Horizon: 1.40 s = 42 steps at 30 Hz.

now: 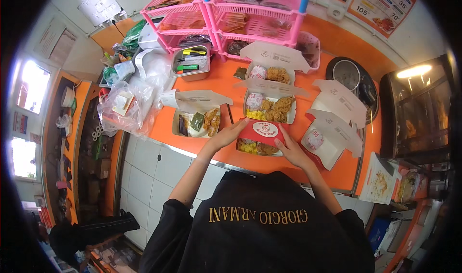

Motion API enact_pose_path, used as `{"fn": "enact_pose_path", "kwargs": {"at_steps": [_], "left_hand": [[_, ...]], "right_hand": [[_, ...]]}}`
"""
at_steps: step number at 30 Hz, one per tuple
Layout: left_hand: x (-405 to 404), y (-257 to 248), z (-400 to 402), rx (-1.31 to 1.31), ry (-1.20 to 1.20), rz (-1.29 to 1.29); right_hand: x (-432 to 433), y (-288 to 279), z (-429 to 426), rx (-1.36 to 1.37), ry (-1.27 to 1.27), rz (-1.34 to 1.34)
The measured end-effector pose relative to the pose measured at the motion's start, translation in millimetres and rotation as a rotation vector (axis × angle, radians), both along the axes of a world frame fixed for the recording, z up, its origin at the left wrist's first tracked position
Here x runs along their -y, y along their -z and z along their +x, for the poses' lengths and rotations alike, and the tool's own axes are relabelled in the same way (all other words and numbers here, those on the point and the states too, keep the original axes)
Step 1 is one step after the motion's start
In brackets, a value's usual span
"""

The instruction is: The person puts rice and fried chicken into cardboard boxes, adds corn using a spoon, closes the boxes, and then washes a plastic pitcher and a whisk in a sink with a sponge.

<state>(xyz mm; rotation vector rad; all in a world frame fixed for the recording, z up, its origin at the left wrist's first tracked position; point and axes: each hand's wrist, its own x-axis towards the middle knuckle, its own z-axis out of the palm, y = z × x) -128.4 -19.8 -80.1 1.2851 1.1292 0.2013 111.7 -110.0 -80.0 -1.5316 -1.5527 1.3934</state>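
Observation:
My left hand (228, 134) and my right hand (291, 149) hold the red lid of a paper meal box (261, 130) from its two sides. The lid is partly folded over; yellow food and fried chicken show at the near edge. Just behind it, an open box (270, 105) contains a wrapped rice ball, yellow food and fried chicken. Farther back stands another open box with a wrapped ball and fried chicken (278, 75). To the left, an open box (196, 123) holds white rice, a green item and fried chicken. At right, an open box (322, 139) has a wrapped rice ball inside.
Pink plastic racks (252, 9) with packets stand at the back. A metal tray (191, 62) holds markers. Plastic bags (126, 107) lie at the left edge. A sieve (345, 75) and a glass-fronted cabinet (415, 107) are at right, near a white cutting board (379, 181).

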Motion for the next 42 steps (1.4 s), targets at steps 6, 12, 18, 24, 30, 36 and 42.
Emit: {"fn": "enact_pose_path", "kwargs": {"at_steps": [6, 12, 18, 24, 30, 36, 42], "left_hand": [[5, -28, 9, -0.208, 0.148, 0.117], [38, 30, 7, -0.147, 0.036, 0.511], [59, 53, 6, -0.086, 0.033, 0.673], [52, 49, -2, -0.378, 0.274, 1.049], [29, 63, -11, -0.286, 0.703, 1.352], [28, 70, -10, -0.260, 0.609, 1.480], [24, 48, -11, -0.177, 0.636, 1.279]], "right_hand": [[-2, 9, 2, 0.061, -0.017, -0.024], [12, 24, -8, 0.147, 0.084, 0.148], [23, 46, -14, 0.385, 0.054, 0.171], [21, 46, -4, 0.813, -0.051, 0.558], [6, 52, 17, 0.818, -0.562, 0.809], [4, 68, 14, 0.821, -0.415, 0.995], [2, 54, 16, 0.815, -0.468, 0.884]]}}
